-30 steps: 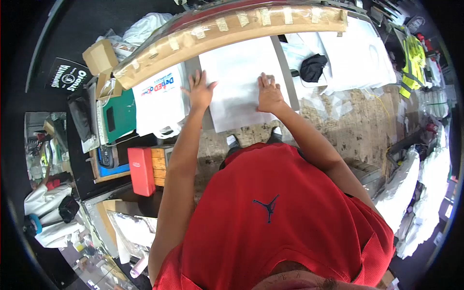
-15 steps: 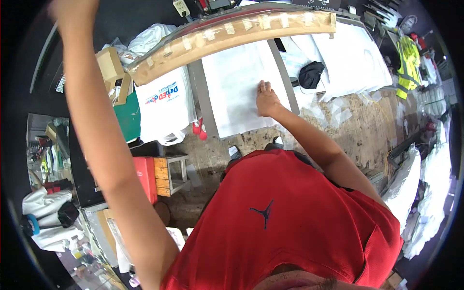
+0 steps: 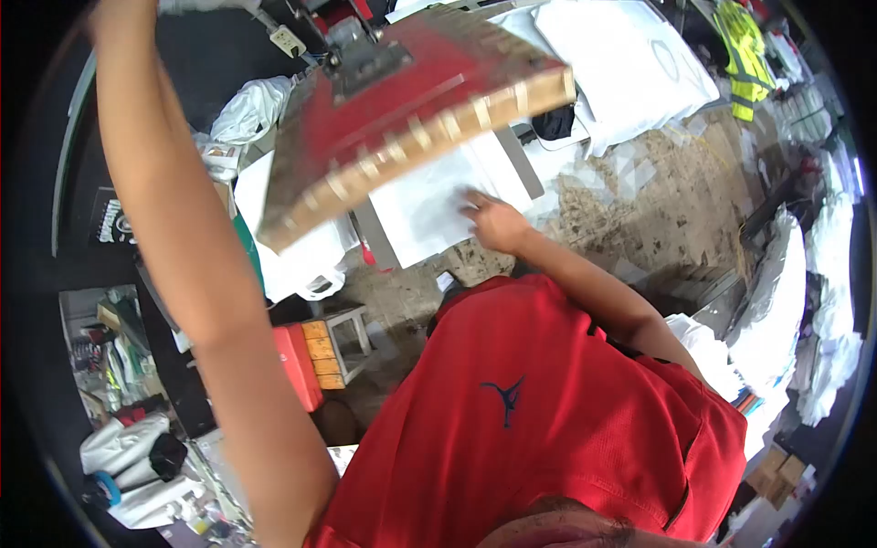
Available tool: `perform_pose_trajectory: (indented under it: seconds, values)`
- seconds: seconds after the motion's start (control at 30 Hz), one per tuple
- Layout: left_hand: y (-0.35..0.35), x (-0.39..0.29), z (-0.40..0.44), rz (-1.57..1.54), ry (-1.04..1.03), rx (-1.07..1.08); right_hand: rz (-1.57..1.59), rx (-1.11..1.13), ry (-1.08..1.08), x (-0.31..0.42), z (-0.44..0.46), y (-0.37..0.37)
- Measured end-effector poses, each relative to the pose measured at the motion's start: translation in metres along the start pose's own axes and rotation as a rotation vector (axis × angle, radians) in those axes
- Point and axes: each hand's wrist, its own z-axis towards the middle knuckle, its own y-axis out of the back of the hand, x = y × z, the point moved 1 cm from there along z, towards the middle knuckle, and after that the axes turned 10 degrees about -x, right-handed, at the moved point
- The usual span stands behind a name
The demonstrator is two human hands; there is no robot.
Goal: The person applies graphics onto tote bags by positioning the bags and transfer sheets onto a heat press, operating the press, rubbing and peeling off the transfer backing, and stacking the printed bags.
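Note:
My left arm is raised to the upper left, and my left hand (image 3: 126,20) is partly cut off by the top edge. It meets a grey heat press handle (image 3: 212,5), which it appears to grip, though the fingers are hidden. The red upper plate of the heat press (image 3: 393,100), its edge padded in brown with tape strips, hangs over the white sheet (image 3: 429,215). That sheet lies on a grey-edged board (image 3: 523,169). My right hand (image 3: 498,224) is at the sheet's right side, fingers outstretched and slightly blurred, holding nothing. Whether it touches the sheet, I cannot tell.
White plastic bags (image 3: 297,260) lie to the left of the press. A white covered board (image 3: 630,68) stands to the right, beside a black cloth (image 3: 554,122). A wooden stool (image 3: 331,352) and a red box (image 3: 297,365) are on the floor, lower left.
The press's upper plate has swung left and nearer, now covering more of the sheet and showing its red top. My right hand has drawn back slightly toward me. The view has shifted.

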Motion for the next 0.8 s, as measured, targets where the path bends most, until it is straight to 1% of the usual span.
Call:
perform_pose_trajectory:
  seconds: [0.03,0.07,0.1,0.13,0.17,0.2,0.23,0.3,0.33,0.37,0.43,0.5,0.57,0.63,0.67,0.73,0.77,0.8]
  values:
    - [0.010,-0.013,-0.025,-0.097,0.071,-0.014,0.213,0.174,-0.111,0.009,-0.013,0.022]
    - [-0.002,0.007,-0.071,0.073,-0.108,-0.359,0.320,0.219,-0.085,0.009,-0.028,0.045]
    - [0.005,-0.001,-0.106,0.010,-0.209,-0.287,0.422,0.260,-0.061,0.000,-0.046,0.061]
    - [0.009,-0.007,-0.141,0.031,-0.263,-0.080,0.417,0.399,-0.142,-0.022,-0.065,0.064]
    - [0.007,-0.012,-0.180,-0.074,-0.379,0.101,0.408,0.535,-0.224,-0.045,-0.083,0.069]
    - [-0.004,-0.018,-0.211,-0.209,-0.402,0.235,0.332,0.584,-0.302,-0.062,-0.095,0.083]
    - [-0.022,-0.012,-0.245,-0.390,-0.247,0.408,0.256,0.640,-0.380,-0.081,-0.105,0.097]
    - [-0.066,0.006,-0.309,-0.524,-0.032,0.720,0.137,0.658,-0.439,-0.132,-0.119,0.099]
    - [-0.087,0.017,-0.335,-0.586,-0.017,0.768,0.141,0.507,-0.475,-0.152,-0.117,0.100]
    - [-0.102,0.025,-0.363,-0.655,0.100,0.800,0.142,0.356,-0.503,-0.171,-0.112,0.101]
    - [-0.110,0.024,-0.369,-0.654,0.140,0.745,0.204,-0.001,-0.542,-0.177,-0.066,0.117]
    - [-0.121,0.021,-0.366,-0.604,0.123,0.730,0.416,-0.221,-0.632,-0.194,-0.013,0.124]
    - [-0.118,0.022,-0.356,-0.534,0.124,0.740,0.452,-0.369,-0.558,-0.220,0.043,0.101]
    - [-0.123,0.020,-0.352,-0.379,-0.152,0.827,0.403,-0.410,-0.567,-0.250,0.096,0.072]
    - [-0.128,0.023,-0.359,-0.362,-0.098,0.841,0.409,-0.397,-0.564,-0.269,0.110,0.060]
    - [-0.127,0.025,-0.361,-0.344,-0.042,0.847,0.052,-0.362,-0.510,-0.300,0.122,0.019]
    - [-0.125,0.027,-0.362,-0.333,0.005,0.837,0.019,-0.345,-0.541,-0.319,0.118,-0.002]
    - [-0.125,0.027,-0.363,-0.313,0.004,0.806,0.044,-0.417,-0.618,-0.321,0.109,-0.011]
